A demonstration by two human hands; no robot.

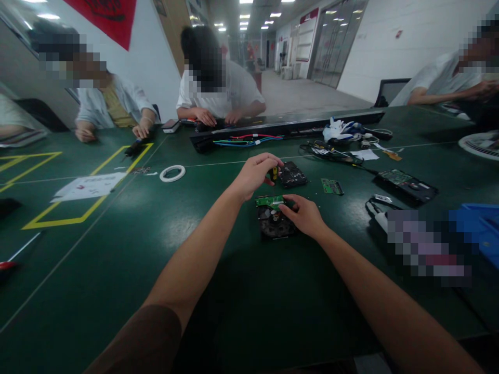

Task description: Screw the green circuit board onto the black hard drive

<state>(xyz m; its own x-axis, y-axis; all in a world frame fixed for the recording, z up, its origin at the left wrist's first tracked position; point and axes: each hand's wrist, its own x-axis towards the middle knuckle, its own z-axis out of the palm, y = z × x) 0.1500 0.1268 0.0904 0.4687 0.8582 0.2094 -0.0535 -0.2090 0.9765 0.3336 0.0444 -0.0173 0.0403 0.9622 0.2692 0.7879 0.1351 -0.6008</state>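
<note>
Directly in front of me a hard drive (pixel 277 228) lies on the green table, with a green circuit board (pixel 268 201) across its far end. My left hand (pixel 255 174) is closed round a short yellow-and-black screwdriver (pixel 274 174), held upright above the board. The screwdriver's tip is too small to make out. My right hand (pixel 307 214) grips the drive's right side, its thumb and fingers at the board's edge. Just beyond lies a second hard drive (pixel 292 175). A loose green circuit board (pixel 331 186) rests to the right, with tiny bits scattered near.
A white ring (pixel 172 173) and paper sheets (pixel 89 186) lie left. A long black panel (pixel 288 129) with coloured wires crosses the back. Right are white gloves (pixel 341 130), cables, another drive (pixel 407 185) and a blue bin (pixel 479 228). Several people sit round the table (pixel 128 280).
</note>
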